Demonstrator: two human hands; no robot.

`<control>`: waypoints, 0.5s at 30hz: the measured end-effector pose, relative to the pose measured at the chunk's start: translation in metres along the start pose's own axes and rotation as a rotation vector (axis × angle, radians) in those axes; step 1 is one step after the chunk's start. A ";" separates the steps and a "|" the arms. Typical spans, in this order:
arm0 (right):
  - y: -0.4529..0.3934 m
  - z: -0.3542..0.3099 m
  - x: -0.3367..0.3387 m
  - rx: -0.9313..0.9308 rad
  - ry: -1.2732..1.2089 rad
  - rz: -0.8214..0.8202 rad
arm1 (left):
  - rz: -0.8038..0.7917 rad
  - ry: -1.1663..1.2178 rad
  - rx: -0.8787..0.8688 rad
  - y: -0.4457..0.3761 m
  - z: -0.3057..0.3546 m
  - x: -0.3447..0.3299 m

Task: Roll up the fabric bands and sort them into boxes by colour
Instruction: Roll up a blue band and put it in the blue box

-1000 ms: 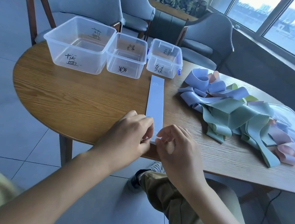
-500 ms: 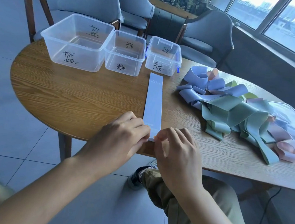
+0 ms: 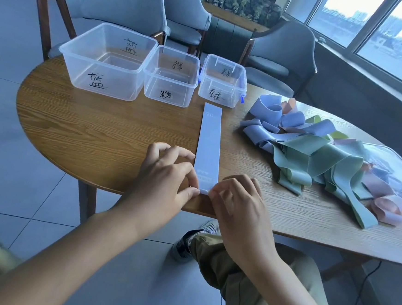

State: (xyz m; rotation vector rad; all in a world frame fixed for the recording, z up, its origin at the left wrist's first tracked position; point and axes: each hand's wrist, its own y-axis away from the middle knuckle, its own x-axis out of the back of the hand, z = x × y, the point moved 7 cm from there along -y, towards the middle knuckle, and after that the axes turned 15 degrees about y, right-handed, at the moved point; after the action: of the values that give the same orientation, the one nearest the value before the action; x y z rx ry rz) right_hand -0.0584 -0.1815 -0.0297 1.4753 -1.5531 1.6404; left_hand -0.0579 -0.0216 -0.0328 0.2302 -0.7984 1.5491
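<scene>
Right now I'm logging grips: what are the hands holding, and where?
Both the left hand and right hand pinch the blue band at its near end.

A rounded wooden table [image 3: 105, 132] is being flanked along its far edge by three grey upholstered chairs [image 3: 115, 3]. Grey floor tiles [image 3: 17, 186] are being shown beneath. Daylight is being admitted through large windows [image 3: 383, 27] at the upper right.

Both hands pinch the near end of a flat pale-blue fabric band [image 3: 209, 143] on a round wooden table [image 3: 95, 134].
Left hand [image 3: 166, 181] and right hand [image 3: 237, 201] meet at six o'clock; three clear plastic boxes [image 3: 171, 76] stand at twelve, tangled blue, green and pink bands [image 3: 315, 156] at three.
</scene>
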 end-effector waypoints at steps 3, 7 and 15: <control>-0.003 0.000 -0.001 -0.016 0.014 -0.011 | -0.032 -0.028 0.021 -0.002 0.002 -0.002; -0.007 -0.002 -0.005 -0.044 0.052 -0.054 | -0.067 -0.058 0.066 -0.005 0.002 -0.002; -0.014 0.002 -0.007 -0.185 0.017 -0.110 | -0.035 -0.037 0.143 -0.012 0.000 0.000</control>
State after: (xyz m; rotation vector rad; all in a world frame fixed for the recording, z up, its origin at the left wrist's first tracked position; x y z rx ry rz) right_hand -0.0437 -0.1772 -0.0301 1.4180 -1.5404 1.4035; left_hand -0.0466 -0.0226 -0.0285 0.3770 -0.7098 1.5748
